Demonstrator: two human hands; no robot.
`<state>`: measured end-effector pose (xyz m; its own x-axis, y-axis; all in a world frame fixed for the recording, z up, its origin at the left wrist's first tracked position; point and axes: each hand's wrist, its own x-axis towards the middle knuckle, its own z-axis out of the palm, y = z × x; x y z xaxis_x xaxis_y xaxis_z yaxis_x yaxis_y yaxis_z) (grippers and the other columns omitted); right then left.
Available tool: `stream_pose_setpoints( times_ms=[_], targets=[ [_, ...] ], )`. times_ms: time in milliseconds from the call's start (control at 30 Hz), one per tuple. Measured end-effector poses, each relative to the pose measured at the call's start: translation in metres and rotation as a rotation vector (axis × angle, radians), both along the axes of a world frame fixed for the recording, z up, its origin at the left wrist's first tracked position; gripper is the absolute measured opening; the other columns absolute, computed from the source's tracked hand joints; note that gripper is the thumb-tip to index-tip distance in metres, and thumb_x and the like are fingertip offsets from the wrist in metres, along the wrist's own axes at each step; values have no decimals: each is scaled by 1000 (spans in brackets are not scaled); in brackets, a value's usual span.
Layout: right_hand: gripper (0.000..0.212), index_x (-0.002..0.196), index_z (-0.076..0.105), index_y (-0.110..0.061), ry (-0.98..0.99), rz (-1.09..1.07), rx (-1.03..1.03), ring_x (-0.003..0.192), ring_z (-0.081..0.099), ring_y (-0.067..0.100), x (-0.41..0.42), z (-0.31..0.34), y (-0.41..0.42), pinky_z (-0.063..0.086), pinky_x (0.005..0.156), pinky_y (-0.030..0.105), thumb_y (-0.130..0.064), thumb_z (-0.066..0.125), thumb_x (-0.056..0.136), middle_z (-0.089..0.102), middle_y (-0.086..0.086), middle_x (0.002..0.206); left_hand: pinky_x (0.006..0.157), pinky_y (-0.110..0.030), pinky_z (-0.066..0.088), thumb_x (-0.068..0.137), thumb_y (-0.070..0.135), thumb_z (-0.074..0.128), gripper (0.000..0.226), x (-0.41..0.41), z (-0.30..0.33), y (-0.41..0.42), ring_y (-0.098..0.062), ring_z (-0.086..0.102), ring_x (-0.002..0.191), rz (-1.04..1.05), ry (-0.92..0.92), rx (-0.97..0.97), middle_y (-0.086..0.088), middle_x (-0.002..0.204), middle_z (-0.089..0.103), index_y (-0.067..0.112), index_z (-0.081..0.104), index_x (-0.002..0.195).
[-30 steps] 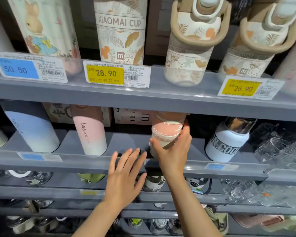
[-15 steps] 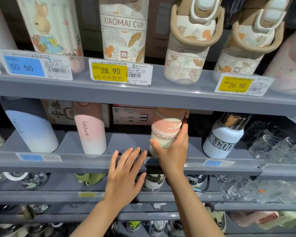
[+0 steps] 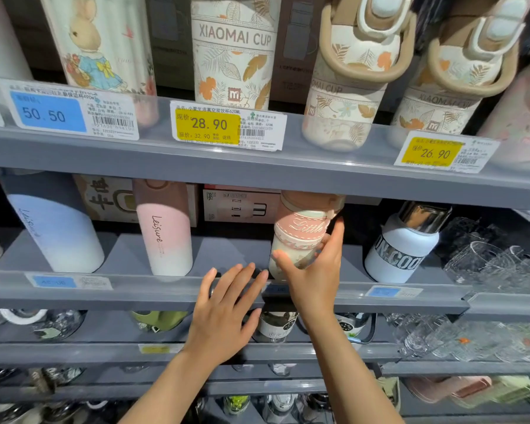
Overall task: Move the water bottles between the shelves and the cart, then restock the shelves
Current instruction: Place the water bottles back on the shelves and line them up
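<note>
Little moved: right hand [image 3: 314, 280] still pinches pink-and-cream banded bottle [image 3: 297, 237], tilted on middle grey shelf [image 3: 166, 293]; left hand [image 3: 227, 313] spread at rail. Restocking step; next, stand upright.

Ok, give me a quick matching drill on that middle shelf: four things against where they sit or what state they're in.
Things:
1. pink-banded bottle
2. pink Leisure bottle
3. white bottle with steel cap
4. left hand

States:
A. far right of the bottles
B. gripped by the right hand
C. open, fingers over the shelf edge
D. standing free, left of the hands

Pairs: 1-B, 2-D, 3-A, 4-C
</note>
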<state>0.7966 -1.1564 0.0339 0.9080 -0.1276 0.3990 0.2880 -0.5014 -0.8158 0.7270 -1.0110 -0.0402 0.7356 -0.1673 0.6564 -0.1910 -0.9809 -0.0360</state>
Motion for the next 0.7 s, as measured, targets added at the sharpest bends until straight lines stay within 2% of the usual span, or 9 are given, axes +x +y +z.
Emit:
stream_pose_setpoints(
  times_ms=[67,167,300,367,433,567,700],
  targets=[
    [121,153,10,-13,-12,-59,-51,126,41,27,-2,2,6,43,99,47,-38,88,63,44,12,134,119,-45,9,88,37,50,60,1,-1,0,-22,43,129,-10,-6,-7,-4,144,47,21,40,145],
    [121,153,5,-16,-15,-64,-78,128,41,30,-5,2,9,44,98,50,-45,85,66,40,13,139,119,-45,9,88,36,49,60,2,-1,0,-22,42,131,-15,-9,-14,-3,146,43,21,38,145],
    [115,153,-5,-25,14,19,-86,132,41,21,-8,1,1,43,97,35,-31,80,75,34,3,152,119,-45,9,89,37,49,61,3,-4,2,-22,42,131,-11,-12,0,-5,145,50,21,37,147],
    [115,152,-7,-31,38,28,-88,126,48,20,-7,0,-1,45,93,32,-29,79,75,44,1,147,119,-44,9,90,38,49,61,4,-5,4,-22,42,132,-6,-18,23,-5,144,51,21,37,147],
    [119,151,-4,-33,26,3,-77,127,49,21,-6,1,1,48,95,39,-34,83,70,47,2,144,119,-45,11,90,39,48,61,5,-6,5,-22,42,131,2,-27,45,-5,144,50,21,37,147],
    [123,153,9,-15,-24,-69,-136,126,42,26,-4,1,8,39,102,43,-44,87,63,47,11,136,117,-45,15,90,40,48,60,6,-7,5,-22,43,131,10,-36,64,-4,143,50,21,38,147],
    [125,153,9,-13,-35,-96,-132,122,44,27,-5,0,11,31,105,43,-48,86,62,49,12,129,116,-45,15,90,41,48,59,6,-6,8,-21,43,130,16,-50,90,-4,142,53,21,39,146]
  ],
)
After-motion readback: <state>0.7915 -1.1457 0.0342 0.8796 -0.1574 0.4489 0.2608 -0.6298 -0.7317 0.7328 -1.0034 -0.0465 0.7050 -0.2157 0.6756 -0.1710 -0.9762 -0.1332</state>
